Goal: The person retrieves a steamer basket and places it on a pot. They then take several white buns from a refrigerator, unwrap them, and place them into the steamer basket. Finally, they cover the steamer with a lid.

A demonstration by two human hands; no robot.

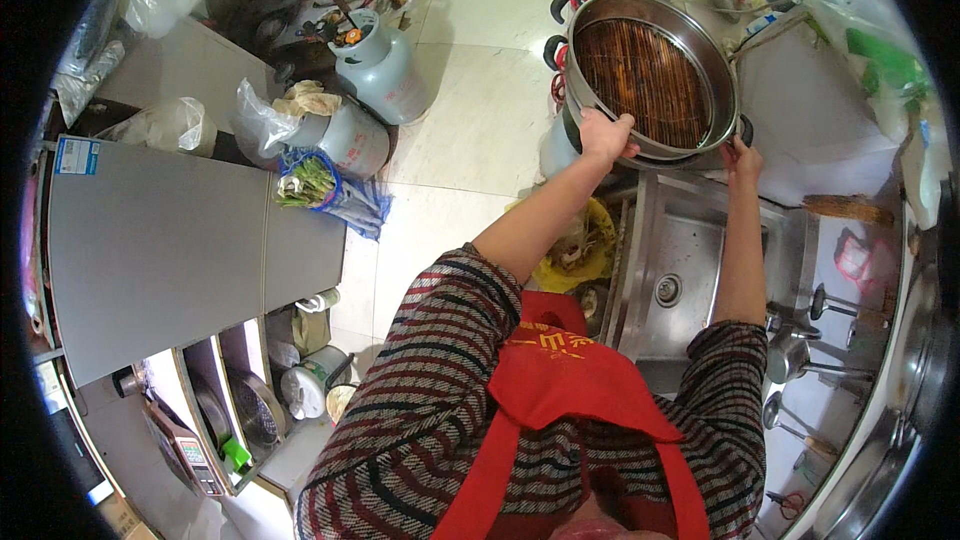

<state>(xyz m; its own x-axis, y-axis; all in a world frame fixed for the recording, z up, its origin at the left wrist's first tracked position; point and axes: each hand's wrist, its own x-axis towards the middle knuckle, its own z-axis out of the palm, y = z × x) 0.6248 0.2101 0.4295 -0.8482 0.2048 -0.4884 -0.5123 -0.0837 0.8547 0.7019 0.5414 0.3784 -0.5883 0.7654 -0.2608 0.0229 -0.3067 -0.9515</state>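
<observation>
A round stainless-steel steamer pot (652, 79) with a dark slatted mat (641, 82) inside stands at the upper right, beyond the sink. My left hand (606, 136) grips its near rim, fingers curled over the edge. At the pot's near right side, my right hand (742, 159) has its fingers at a black handle (743, 131); how firmly they close there is hard to see. More black handles stick out on the pot's left side. What supports the pot is mostly hidden beneath it.
The stainless-steel sink (686, 255) lies below my right forearm. A yellow bag (598, 244) sits left of the sink. Gas cylinders (382, 75) and a blue net bag of green vegetables (311, 181) stand across the tiled floor. Ladles (840, 305) hang at the right.
</observation>
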